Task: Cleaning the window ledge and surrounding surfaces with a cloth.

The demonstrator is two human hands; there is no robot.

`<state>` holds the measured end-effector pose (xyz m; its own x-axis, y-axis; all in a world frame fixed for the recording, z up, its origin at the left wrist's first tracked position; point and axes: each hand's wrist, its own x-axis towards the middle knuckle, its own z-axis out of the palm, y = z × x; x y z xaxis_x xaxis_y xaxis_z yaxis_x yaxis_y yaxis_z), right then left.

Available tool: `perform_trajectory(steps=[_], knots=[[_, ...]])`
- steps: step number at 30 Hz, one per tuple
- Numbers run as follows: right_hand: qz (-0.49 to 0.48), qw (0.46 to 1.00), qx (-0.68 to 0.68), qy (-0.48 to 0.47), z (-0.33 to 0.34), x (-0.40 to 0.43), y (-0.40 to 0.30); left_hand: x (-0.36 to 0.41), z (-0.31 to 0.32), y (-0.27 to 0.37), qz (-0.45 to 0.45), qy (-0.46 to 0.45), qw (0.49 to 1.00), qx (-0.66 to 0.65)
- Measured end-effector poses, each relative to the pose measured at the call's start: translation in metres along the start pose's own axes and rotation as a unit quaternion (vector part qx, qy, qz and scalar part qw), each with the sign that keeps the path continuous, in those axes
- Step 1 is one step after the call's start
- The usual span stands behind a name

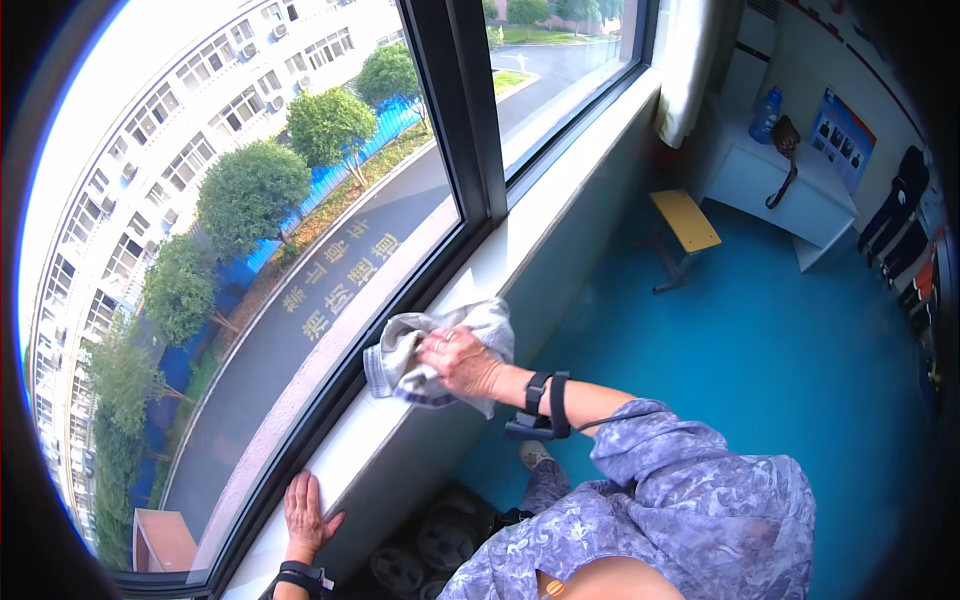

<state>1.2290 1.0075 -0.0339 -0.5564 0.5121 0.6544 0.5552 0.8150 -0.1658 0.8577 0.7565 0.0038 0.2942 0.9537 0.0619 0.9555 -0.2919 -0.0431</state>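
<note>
My right hand (463, 361) presses down on a crumpled white and grey cloth (489, 324) with its fingers bent into the folds. The cloth lies on the white windowsill (480, 271) and hangs a little over its inner edge. Further down the same sill, my left hand (304, 516) rests flat, holding nothing, its thumb apart and over the inner edge. Along the outer side of the sill runs the dark window frame (319, 426), close to both the cloth and my left fingertips.
A stool with a yellow top (685, 219) stands on the blue floor (600, 337). Beyond it, a white desk (780, 187) bears a blue bottle (766, 116) and a dark bag (785, 137). A pale curtain (681, 75) hangs at the sill's far end. Dark round objects (420, 544) lie below the sill.
</note>
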Motion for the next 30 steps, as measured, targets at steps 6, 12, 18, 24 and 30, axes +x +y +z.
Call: perform_trajectory(steps=[6, 12, 18, 24, 30], knots=[[0.226, 0.943, -0.244, 0.002, -0.048, 0.009, 0.190, -0.009, -0.001, 0.001, -0.004, 0.000, 1.000, 0.028], [0.298, 0.925, -0.236, -0.031, -0.077, 0.007, 0.272, -0.008, 0.008, 0.004, 0.003, -0.004, 0.999, 0.050], [0.129, 0.983, -0.114, -0.070, -0.057, -0.005, 0.121, -0.021, 0.003, 0.007, -0.016, -0.037, 0.998, 0.042], [0.054, 0.992, -0.020, -0.109, -0.055, 0.000, 0.085, -0.018, 0.001, 0.012, -0.029, -0.038, 0.999, 0.017], [0.231, 0.943, -0.230, -0.071, -0.091, -0.016, 0.258, 0.012, -0.001, 0.038, -0.072, 0.046, 0.996, -0.006]])
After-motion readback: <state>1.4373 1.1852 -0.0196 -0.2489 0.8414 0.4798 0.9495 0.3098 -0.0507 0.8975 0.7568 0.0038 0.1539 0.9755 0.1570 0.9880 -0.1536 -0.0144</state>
